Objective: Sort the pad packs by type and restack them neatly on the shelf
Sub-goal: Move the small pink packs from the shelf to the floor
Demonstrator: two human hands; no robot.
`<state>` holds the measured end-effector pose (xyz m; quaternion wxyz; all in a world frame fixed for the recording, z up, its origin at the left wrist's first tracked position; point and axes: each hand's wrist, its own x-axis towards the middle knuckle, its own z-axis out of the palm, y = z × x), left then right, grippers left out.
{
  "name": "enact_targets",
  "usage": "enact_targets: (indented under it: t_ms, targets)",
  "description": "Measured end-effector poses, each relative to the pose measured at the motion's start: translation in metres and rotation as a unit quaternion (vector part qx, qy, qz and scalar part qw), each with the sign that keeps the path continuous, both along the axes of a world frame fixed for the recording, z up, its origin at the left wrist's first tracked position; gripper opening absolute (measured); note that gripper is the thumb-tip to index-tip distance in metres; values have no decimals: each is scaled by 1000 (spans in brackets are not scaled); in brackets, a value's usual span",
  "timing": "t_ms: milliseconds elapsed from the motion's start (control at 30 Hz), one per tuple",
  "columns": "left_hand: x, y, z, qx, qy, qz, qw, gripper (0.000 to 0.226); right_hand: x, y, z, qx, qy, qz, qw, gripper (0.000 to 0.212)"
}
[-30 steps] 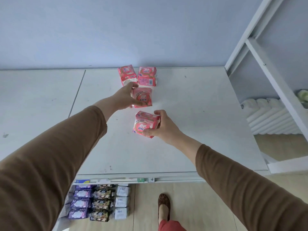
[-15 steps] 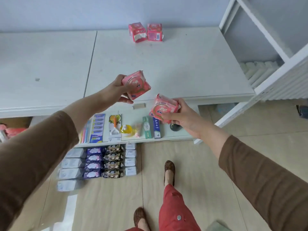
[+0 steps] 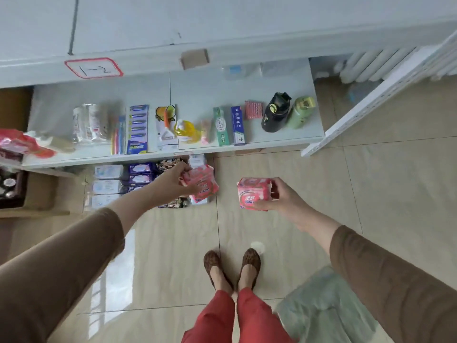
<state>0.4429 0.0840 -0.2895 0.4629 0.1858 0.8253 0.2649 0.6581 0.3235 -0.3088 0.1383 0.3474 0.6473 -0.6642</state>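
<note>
Pink packs, one in each of your hands. Only the head view to go on, so here's what it shows. Your left hand (image 3: 173, 180) is closed around a pink pad pack (image 3: 201, 181), fingers wrapped over its left edge, and it sits right over the rows of packs on the floor (image 3: 138, 180) under the shelf. Your right hand (image 3: 279, 196) grips a second pink pack (image 3: 252, 195) from its right side, held over bare floor tile, well apart from the first one.

Those floor rows run white-blue on the left, purple next, then dark patterned ones, with a few white packs at the right end, partly hidden by your left hand and its pack.

Above them, the low shelf (image 3: 284, 139) carries toothbrushes, a blue razor card (image 3: 137, 128), two toothpaste boxes (image 3: 230, 126), a black bottle (image 3: 274, 112) and a green bottle (image 3: 301, 112). Top shelf edge has a red-bordered label (image 3: 94, 68) with handwriting on it.

Your brown shoes (image 3: 232, 266) are side by side on the tile below, and both sleeves are brown.
</note>
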Motion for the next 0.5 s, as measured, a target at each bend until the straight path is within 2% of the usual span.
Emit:
enact_targets:
  t_ms: [167, 267, 400, 500]
  targets:
    - [5, 4, -125, -47, 30, -23, 998, 37, 1, -16, -103, 26, -7, -3, 1000, 47]
    - [-4, 16, -199, -69, 77, -63, 993, 42, -5, -28, -174, 40, -2, -4, 999, 38]
    - [-25, 43, -292, -59, 133, -74, 987, 54, -20, -40, -275, 86, -12, -9, 996, 48]
    - [-45, 62, -360, -60, 166, -78, 981, 50, -40, -46, -349, 116, -13, -11, 993, 52]
